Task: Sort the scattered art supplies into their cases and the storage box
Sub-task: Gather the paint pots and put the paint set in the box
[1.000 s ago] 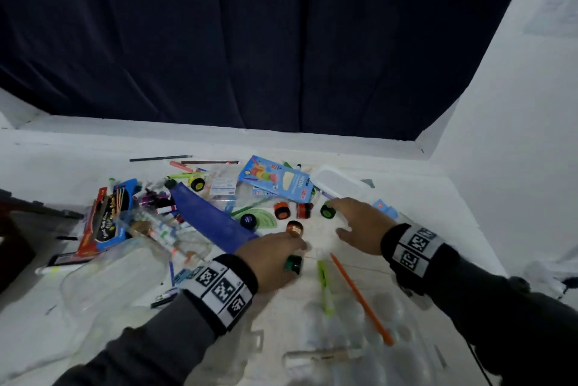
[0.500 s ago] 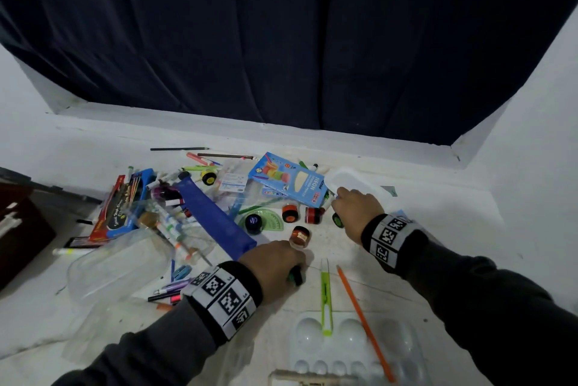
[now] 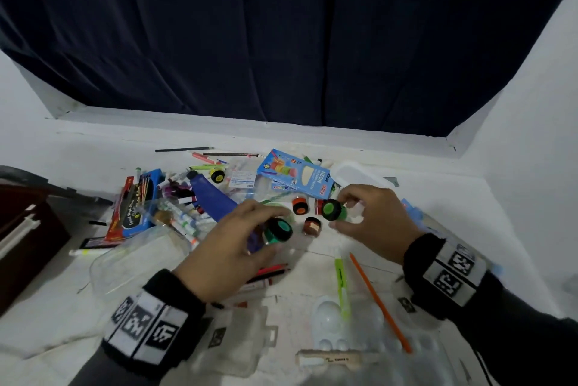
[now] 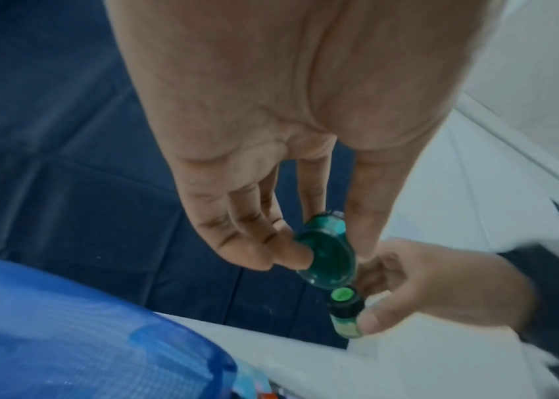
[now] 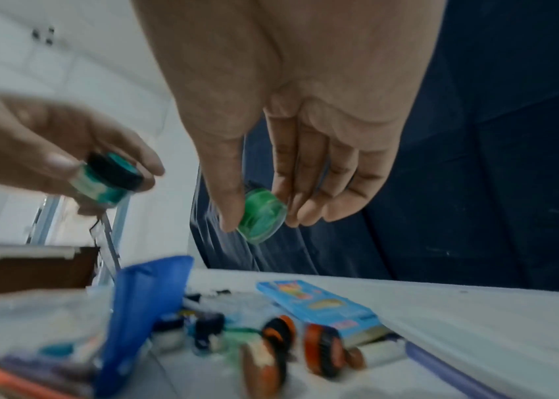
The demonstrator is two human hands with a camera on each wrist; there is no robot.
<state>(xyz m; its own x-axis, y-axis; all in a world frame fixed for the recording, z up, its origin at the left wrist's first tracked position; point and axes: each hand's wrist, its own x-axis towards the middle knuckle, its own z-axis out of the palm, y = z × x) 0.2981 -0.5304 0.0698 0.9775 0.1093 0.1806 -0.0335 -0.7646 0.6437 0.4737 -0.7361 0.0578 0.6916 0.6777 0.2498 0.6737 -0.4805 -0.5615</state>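
My left hand (image 3: 266, 229) pinches a teal paint jar (image 3: 277, 230) with a black lid, lifted off the table; the left wrist view shows its round base (image 4: 326, 263) between thumb and fingers. My right hand (image 3: 345, 210) pinches a green paint jar (image 3: 334, 210) with a black lid, also raised, and its base (image 5: 262, 216) shows in the right wrist view. Both jars hang close together above the table's middle. Orange jars (image 3: 299, 205) and a brown jar (image 3: 311, 226) lie on the table (image 3: 93, 141) between my hands.
A blue pencil box (image 3: 295, 177), a blue pouch (image 3: 212, 198), markers and pencils crowd the left and middle. A clear storage box (image 3: 131, 260) lies at the left. A white palette (image 3: 331, 320), a green marker (image 3: 341, 282) and an orange pencil (image 3: 378, 301) lie near me.
Both hands have lifted from the table, each with a paint jar, and come closer together. The camera has tilted, so the scene sits lower in view.
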